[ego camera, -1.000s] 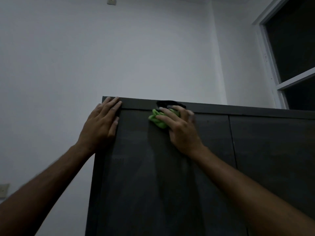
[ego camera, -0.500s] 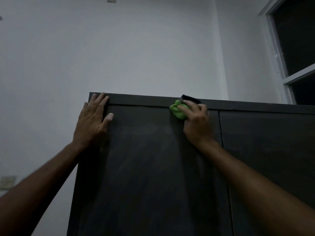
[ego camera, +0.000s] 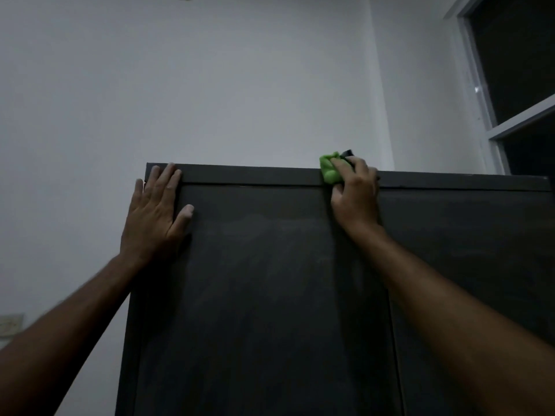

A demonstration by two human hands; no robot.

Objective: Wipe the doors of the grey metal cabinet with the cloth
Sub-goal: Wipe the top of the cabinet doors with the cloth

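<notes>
Cabinet (ego camera: 270, 295) top: cloth (ego camera: 329, 171) under fingers (ego camera: 345, 168).

Both arms raised; left hand (ego camera: 156, 211) flat, fingers straight; right hand (ego camera: 354, 193) curled.

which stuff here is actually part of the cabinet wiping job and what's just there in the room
Part of the job:
- grey metal cabinet, both doors
- green cloth, bunched at the cabinet's top edge
- right hand, holding the cloth
- left hand, flat on the top left corner

Just there:
- window
- white wall
- wall socket
- small dark item beside the cloth, unclear what
</notes>
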